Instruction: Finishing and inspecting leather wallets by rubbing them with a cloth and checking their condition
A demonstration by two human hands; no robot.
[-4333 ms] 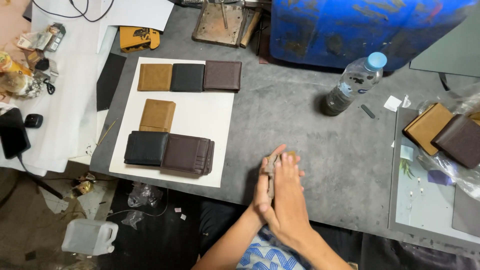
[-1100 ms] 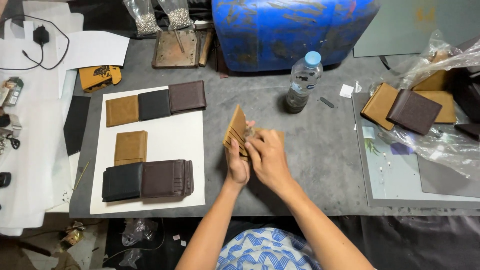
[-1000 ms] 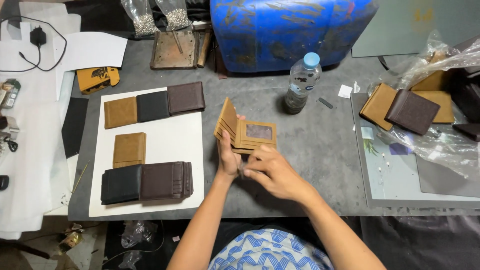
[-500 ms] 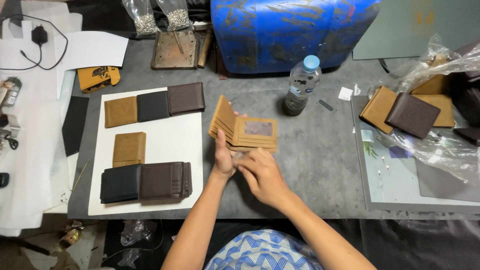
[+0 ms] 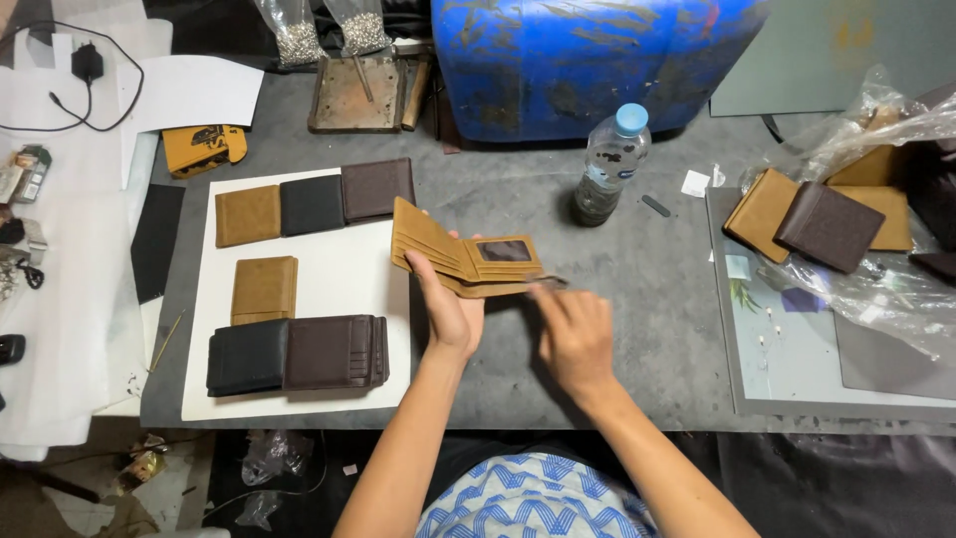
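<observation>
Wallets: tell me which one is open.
The tan wallet held up in the left hand, its card slots showing, right hand at its edge. Those on the white sheet lie closed.

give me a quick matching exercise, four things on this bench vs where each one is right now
Things:
1. open tan wallet
2. water bottle
3. black wallet
4. blue drum

Places:
A. at the table's far edge
B. near corner of the white sheet
C. held in the left hand, right hand at its edge
D. upright on the grey table, in front of the drum

Pairs: 1-C, 2-D, 3-B, 4-A
</observation>
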